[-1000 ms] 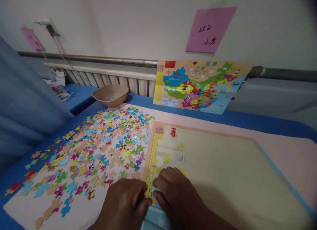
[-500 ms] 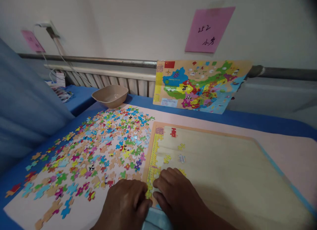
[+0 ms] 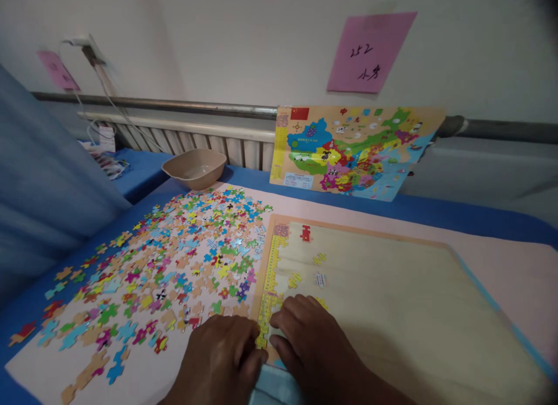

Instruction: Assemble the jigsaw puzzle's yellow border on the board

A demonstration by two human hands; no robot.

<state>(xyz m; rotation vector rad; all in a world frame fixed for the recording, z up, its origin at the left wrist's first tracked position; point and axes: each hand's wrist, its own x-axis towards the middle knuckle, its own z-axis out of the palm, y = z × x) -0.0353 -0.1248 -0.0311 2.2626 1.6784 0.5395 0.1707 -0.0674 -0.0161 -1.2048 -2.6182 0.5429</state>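
My left hand (image 3: 220,355) is curled over the lower left border of the puzzle board (image 3: 418,306). Its fingertips touch the border beside a yellow strip of joined pieces (image 3: 264,321); anything within that hand is hidden. Across the strip, my right hand (image 3: 307,338) rests on the board with bent fingers. A gap shows between its thumb and forefinger, with no piece visible there. Above it lie loose yellow pieces (image 3: 294,280), a white piece with print (image 3: 319,279) and a red piece (image 3: 306,233). A patterned corner piece (image 3: 281,229) tops the strip.
Many loose puzzle pieces (image 3: 148,271) spread over pink paper (image 3: 143,382) on the left. Behind them stands a beige bowl (image 3: 196,168). A printed map picture (image 3: 353,152) leans against the wall rail (image 3: 196,107). A blue curtain (image 3: 52,207) hangs at the left.
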